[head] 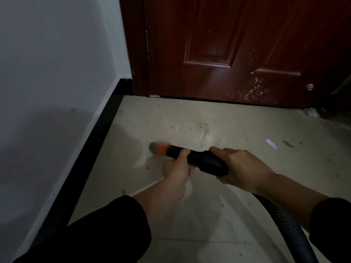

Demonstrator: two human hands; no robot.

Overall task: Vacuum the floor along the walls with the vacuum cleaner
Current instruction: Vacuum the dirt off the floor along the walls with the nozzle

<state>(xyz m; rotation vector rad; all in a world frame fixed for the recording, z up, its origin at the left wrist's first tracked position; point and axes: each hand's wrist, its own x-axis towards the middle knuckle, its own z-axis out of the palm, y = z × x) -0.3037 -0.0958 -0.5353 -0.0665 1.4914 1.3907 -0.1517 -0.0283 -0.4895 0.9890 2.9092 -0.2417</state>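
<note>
Beige tiled floor (pixel 190 118) meets a black skirting board (pixel 85 154) at left and a dark red panelled door (pixel 228 54) at top. At centre, the left hand (pixel 177 168) and right hand (pixel 245 168) curl their fingers round the black, orange-banded vacuum nozzle (pixel 201 160), grey tip pointing left.

the vacuum cleaner's black nozzle (pixel 197 160) is lying almost level, low over the beige tiled floor (pixel 209 221), pointing left toward the white wall (pixel 47 73) and its black skirting (pixel 91 149). its orange band and grey tip (pixel 154 148) are blurring. the ribbed black hose (pixel 284 224) is trailing away to the lower right. dark specks are dotting the floor beyond the nozzle.
</note>
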